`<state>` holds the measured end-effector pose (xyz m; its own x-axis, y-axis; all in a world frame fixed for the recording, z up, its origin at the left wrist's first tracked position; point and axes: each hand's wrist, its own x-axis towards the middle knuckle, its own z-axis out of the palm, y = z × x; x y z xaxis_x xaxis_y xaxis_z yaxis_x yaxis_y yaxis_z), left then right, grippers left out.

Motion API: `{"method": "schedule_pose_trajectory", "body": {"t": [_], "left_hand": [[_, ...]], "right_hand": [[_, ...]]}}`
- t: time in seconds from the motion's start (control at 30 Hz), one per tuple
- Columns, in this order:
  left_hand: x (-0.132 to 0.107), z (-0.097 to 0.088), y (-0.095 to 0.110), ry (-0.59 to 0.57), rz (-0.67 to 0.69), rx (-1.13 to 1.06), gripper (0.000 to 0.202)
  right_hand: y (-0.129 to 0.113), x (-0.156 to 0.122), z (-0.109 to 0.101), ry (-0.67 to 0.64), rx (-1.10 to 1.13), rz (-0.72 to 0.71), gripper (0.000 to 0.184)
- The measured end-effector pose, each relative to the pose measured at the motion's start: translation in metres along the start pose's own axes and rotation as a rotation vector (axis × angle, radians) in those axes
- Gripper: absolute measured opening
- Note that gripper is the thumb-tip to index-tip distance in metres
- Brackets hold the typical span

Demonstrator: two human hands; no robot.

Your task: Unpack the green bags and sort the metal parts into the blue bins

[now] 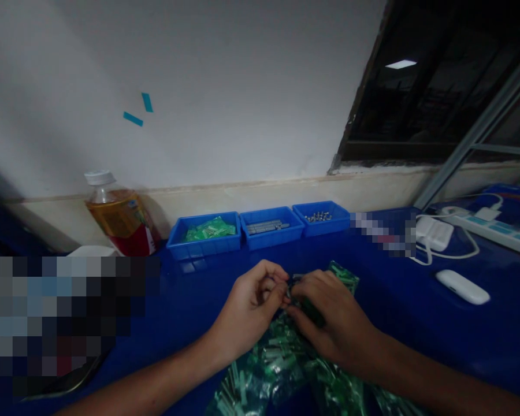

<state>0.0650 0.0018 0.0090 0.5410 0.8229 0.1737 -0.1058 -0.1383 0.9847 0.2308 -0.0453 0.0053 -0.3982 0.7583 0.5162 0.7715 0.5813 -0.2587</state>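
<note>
My left hand [257,300] is closed, its thumb and forefinger pinched on something small and metallic-looking that I cannot make out. Fingertip to fingertip with it, my right hand [331,315] is also closed, its fingers bent round the same spot; a dark green shape shows beneath its palm. Under and in front of both hands lie several green-tinted clear plastic bags [281,352] with thin strip-like parts inside. Another green bag [344,276] shows just beyond my right hand.
Along the wall stand a blue bin [203,248] of green packets, a blue bin [273,236] of grey rods and a blue bin [329,225] of small metal pieces. A drink bottle [119,216] is at left; a white case [463,287], charger [434,232] and power strip [498,228] lie right.
</note>
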Motion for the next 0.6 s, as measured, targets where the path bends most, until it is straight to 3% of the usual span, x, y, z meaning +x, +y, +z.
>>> {"method": "schedule_pose_trajectory", "body": {"t": [0.2,0.43,0.6], "left_hand": [[-0.0080,-0.0018,-0.0054,-0.010,0.093,0.246,0.005],[-0.0078,-0.0016,-0.0054,-0.051,0.127,0.208,0.004],[-0.0055,-0.0047,-0.0044,-0.026,0.230,0.460,0.012]], "right_hand": [[-0.0002,0.0008,-0.0028,0.017,-0.062,-0.003,0.007],[0.0033,-0.0006,0.0006,0.065,-0.070,-0.003,0.010],[0.0068,-0.0015,0.0017,0.054,0.001,-0.001,0.009]]}}
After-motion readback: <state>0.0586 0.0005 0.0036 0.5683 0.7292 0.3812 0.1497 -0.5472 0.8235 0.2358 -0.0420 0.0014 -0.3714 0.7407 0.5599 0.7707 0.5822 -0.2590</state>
